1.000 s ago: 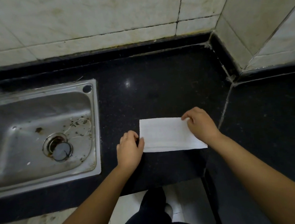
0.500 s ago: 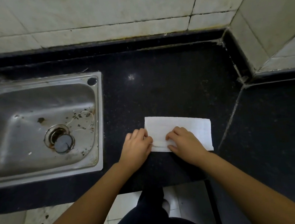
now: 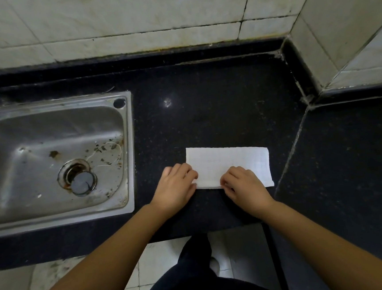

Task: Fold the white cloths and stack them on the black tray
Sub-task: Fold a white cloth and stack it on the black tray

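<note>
One white cloth lies folded into a flat rectangle on the black counter, near its front edge. My left hand is at the cloth's near left corner, fingers curled, pinching that corner. Around the middle of the near edge, my right hand pinches the cloth with curled fingers and covers part of it. No black tray is in view.
A dirty steel sink with a drain plug is set into the counter at the left. Tiled walls close the back and the right corner. A second counter section runs along the right. The floor and my dark trousers show below.
My right hand came from the cloth's far right corner down to the middle of its near edge. The left hand stayed at the near left corner. The cloth remains flat.
</note>
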`<state>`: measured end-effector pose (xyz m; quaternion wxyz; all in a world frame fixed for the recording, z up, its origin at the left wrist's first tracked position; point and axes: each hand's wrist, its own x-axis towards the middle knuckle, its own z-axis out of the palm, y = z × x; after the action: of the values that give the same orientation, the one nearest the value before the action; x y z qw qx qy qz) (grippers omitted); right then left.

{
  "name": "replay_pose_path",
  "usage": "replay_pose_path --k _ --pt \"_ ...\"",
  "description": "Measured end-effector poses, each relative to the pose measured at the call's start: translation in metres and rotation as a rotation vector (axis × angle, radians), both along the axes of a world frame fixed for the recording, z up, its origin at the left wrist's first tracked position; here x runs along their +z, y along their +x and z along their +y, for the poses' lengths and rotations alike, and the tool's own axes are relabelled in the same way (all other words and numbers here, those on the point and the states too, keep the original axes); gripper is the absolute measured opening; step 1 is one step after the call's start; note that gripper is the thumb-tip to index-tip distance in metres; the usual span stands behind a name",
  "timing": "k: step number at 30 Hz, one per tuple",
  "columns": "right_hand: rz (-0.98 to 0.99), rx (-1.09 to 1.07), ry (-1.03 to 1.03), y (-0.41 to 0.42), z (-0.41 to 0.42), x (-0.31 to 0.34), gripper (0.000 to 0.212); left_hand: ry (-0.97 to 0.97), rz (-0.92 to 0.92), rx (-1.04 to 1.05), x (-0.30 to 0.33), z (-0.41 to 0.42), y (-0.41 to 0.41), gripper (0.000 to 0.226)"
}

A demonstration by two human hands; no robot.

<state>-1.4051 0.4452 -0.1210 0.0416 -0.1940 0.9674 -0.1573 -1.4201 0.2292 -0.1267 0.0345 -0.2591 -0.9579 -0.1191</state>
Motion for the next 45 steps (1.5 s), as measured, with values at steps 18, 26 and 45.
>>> replay_pose_path --k 18,26,45 --pt "-0.338 -0.052 0.107 -0.113 -0.069 0.032 0.04 0.117 -0.38 0.601 0.003 0.024 -0.002 0.039" --pt "-0.564 -0.131 -0.178 -0.134 -0.075 0.039 0.015 0.238 -0.37 0.598 -0.002 0.024 -0.007 0.036" --pt "-0.444 -0.295 -0.242 -0.097 0.085 0.056 0.013 0.238 -0.126 -0.121 0.015 0.119 -0.014 0.021"
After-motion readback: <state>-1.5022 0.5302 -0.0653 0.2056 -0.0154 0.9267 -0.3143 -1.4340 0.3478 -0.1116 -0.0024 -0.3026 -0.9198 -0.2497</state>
